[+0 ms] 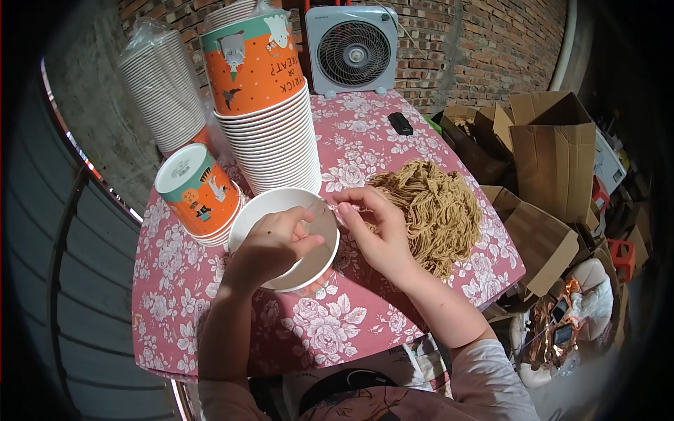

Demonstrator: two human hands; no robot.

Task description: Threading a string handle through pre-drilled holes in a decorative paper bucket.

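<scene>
A white-lined paper bucket point(309, 275) stands mouth up on the table in front of me. My left hand point(275, 237) reaches over its mouth from the left, fingers curled in and thumb stretched across the inside; whatever it grips is hidden. At the bucket's right rim, my right hand point(382, 238) has thumb and forefinger bent together in a pinch. Anything between those fingertips is too small to make out. Just right of that hand lies a heap of tan cords point(439, 217).
Behind the bucket rises a tall nested stack of orange paper buckets point(263, 105). A shorter upturned stack point(200, 193) and a bagged stack point(163, 91) are to the left. A box fan point(356, 52) and a small black object point(401, 124) sit farther back. Cardboard boxes point(551, 161) crowd the right side.
</scene>
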